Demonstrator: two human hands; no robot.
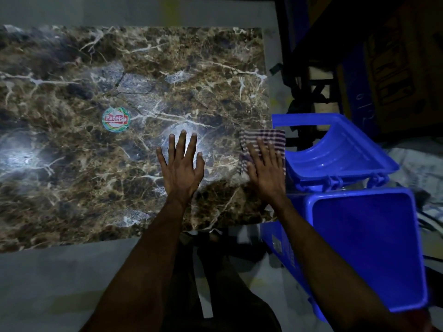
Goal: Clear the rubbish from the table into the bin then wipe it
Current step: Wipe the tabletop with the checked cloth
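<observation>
Two bare forearms come in from the near edge, no sleeves, no watch, no rings or bands showing on either wrist. Left hand and right hand both bare, no gloves, short nails as far as the dim light shows. Below, between the arms, dark trousers with a pale strip running down the front; what the strip is cannot be told.
</observation>
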